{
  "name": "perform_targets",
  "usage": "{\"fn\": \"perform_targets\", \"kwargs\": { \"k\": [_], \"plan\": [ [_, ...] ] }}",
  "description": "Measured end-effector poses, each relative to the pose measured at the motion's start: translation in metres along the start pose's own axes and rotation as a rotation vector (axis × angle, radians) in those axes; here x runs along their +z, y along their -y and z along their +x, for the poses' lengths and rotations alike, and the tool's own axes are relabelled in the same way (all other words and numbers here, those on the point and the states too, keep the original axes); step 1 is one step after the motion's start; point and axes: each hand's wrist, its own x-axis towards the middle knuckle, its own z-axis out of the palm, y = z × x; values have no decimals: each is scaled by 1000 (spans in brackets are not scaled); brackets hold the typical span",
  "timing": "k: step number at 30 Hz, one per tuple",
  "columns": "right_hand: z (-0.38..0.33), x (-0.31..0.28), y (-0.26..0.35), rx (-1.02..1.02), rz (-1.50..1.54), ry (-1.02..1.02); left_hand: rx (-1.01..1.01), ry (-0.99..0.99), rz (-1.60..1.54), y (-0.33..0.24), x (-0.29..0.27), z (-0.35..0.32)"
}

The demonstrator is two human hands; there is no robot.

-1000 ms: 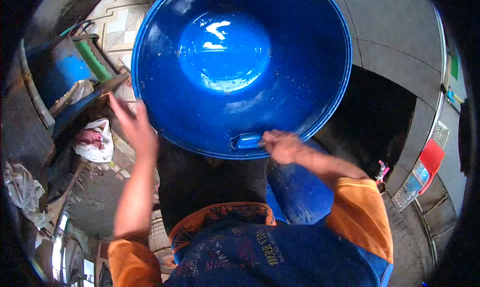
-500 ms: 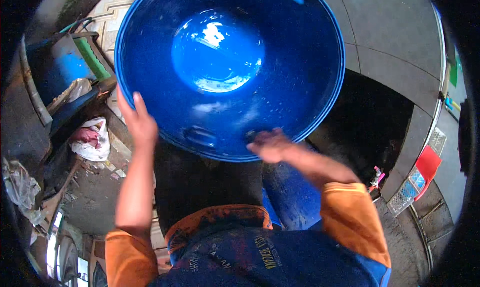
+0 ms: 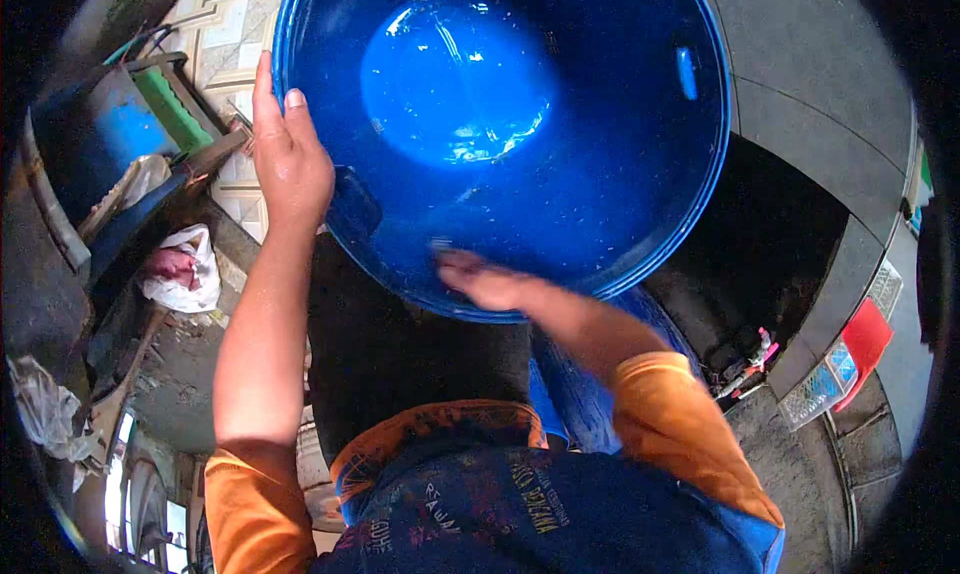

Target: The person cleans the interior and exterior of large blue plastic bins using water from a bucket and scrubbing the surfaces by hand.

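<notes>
A large blue plastic drum (image 3: pixel 620 204) faces me with its open mouth, and its inside looks wet and shiny, with pale specks on the wall. On its left rim rests my left hand (image 3: pixel 293 164), thumb over the edge and fingers along the outside, gripping it. My right hand (image 3: pixel 485 279) reaches over the near rim into the drum, against or close to the lower inner wall. Motion smears its fingers, and I cannot make out whether something small is in them. Two recessed slots show in the drum wall, one at the right and one beside my left wrist.
Behind my right forearm stands another blue surface (image 3: pixel 575 374), perhaps a second drum. On the left are a white plastic bag (image 3: pixel 190 274), a wooden beam and a blue-green panel (image 3: pixel 170 109). A red object (image 3: pixel 865 349) and a perforated tray (image 3: pixel 815 394) lie at the right.
The drum has turned clockwise and shifted to the right. My left hand has moved up along its rim. My right hand has swept left along the inner wall.
</notes>
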Motion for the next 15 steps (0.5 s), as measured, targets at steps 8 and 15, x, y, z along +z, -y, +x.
{"fn": "perform_targets", "kwargs": {
  "k": [8,15],
  "plan": [
    [1,-36,-113,574,-584,-139,78,-22,94,3,4,0],
    [12,-16,0,189,-110,57,-11,4,86,-5,-3,-2]
  ]
}}
